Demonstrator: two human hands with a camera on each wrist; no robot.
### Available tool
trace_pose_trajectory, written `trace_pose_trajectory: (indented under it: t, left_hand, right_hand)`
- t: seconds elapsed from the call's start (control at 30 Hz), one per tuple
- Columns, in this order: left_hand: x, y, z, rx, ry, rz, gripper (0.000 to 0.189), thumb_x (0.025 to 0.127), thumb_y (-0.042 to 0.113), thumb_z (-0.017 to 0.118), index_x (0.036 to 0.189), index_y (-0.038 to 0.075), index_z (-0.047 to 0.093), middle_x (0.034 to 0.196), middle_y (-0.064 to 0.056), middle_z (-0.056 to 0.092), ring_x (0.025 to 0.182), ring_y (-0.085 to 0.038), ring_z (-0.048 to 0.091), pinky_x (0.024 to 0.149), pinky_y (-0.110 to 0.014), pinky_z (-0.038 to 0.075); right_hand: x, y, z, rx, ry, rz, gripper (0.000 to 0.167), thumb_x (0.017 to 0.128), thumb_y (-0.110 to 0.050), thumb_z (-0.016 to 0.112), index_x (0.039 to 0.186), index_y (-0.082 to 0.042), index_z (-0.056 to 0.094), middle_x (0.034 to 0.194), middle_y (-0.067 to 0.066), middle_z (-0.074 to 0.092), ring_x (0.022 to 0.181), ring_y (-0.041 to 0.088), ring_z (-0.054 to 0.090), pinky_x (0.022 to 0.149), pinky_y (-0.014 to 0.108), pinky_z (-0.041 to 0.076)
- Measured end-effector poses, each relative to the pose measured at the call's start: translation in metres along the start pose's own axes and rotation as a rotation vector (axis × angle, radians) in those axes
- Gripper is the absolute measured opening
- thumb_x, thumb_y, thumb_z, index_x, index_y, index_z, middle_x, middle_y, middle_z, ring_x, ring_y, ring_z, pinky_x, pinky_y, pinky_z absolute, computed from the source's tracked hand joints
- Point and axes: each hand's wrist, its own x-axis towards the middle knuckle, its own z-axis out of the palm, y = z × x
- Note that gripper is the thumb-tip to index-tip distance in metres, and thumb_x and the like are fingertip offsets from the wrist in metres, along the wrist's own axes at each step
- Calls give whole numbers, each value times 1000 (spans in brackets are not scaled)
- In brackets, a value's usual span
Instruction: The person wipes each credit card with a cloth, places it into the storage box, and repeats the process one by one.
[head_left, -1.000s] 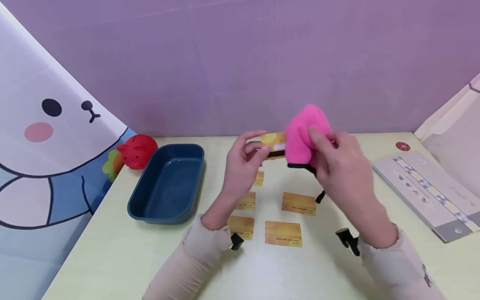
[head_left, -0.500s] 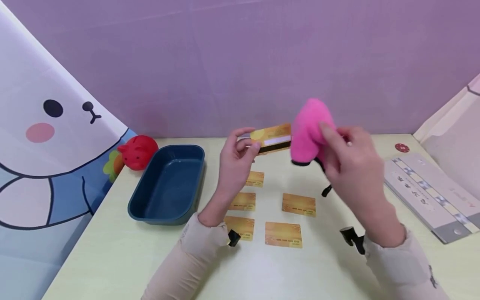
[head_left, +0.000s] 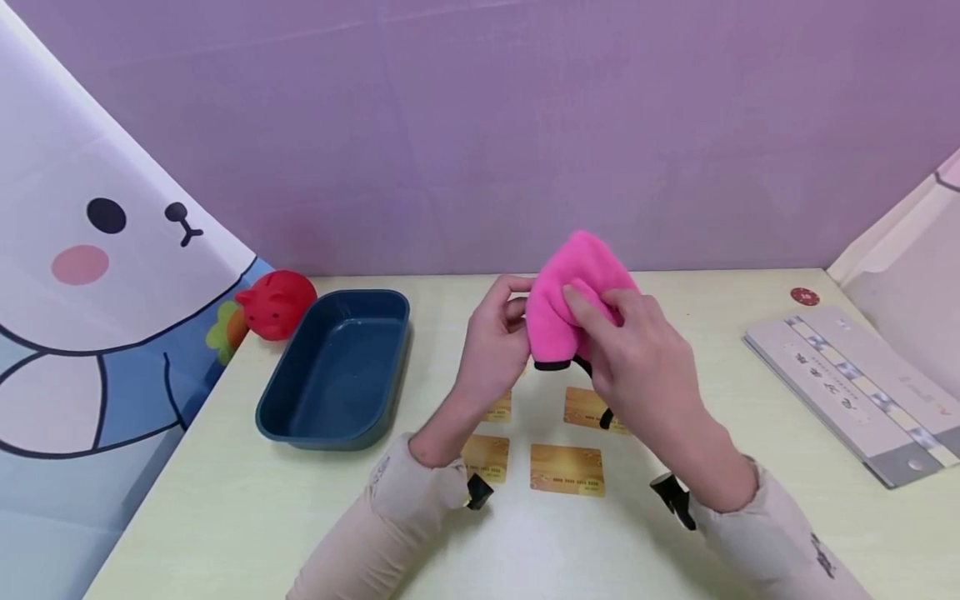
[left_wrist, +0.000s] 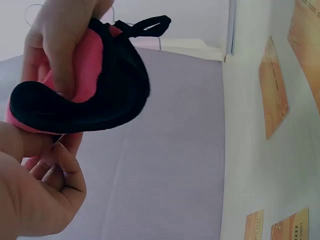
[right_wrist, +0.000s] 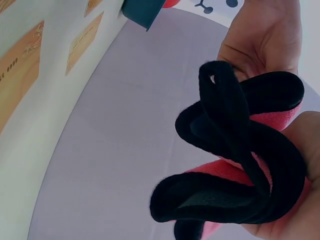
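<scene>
A pink fleecy cloth (head_left: 555,308) with black edging and a black loop is bunched in my right hand (head_left: 645,358), pinched between thumb and fingers above the table. Its folded edges and the loop (right_wrist: 224,95) show in the right wrist view. Against the cloth's left side is my left hand (head_left: 491,346), fingers curled; the gold bank card it grips is hidden behind the cloth. On the table below lie several gold bank cards, among them one at the front right (head_left: 566,469), one at the front left (head_left: 486,458) and one farther back (head_left: 581,404).
A dark blue tray (head_left: 335,442) stands left of my hands, with a red piggy bank (head_left: 277,304) behind its left side. To the right lie a grey-white book (head_left: 851,387) and a red chip (head_left: 805,296). A lilac sheet (head_left: 480,133) hangs behind the table.
The cloth was held apart to the right of the card; it has moved left and down, now covering the card. My left hand has moved slightly right and down.
</scene>
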Motion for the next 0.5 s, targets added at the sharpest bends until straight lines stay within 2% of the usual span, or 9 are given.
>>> trace_pose_trajectory:
  t: [0.13, 0.3, 0.5]
  left_hand:
    - [0, 3, -2, 36, -12, -32, 32, 94, -8, 57, 124, 4, 57, 106, -20, 74, 64, -12, 60, 55, -22, 41]
    - [1, 10, -8, 93, -46, -46, 30, 97, -1, 60, 126, 7, 58, 96, -18, 74, 69, -13, 68, 57, -24, 44]
    - [4, 23, -22, 125, -98, -75, 30, 96, 7, 66, 125, 10, 60, 91, -15, 70, 62, -16, 56, 57, -24, 44]
  right_hand:
    - [0, 1, -3, -22, -61, 38, 44, 85, -5, 75, 128, -16, 67, 101, 19, 61, 80, 39, 59, 48, 49, 53]
    - [2, 7, -10, -44, -106, 102, 45, 88, -4, 71, 131, -17, 66, 106, 21, 62, 85, 40, 60, 49, 52, 53]
    - [5, 21, -21, -52, -125, 177, 46, 88, 0, 66, 131, -17, 65, 104, 22, 61, 94, 40, 59, 51, 57, 51]
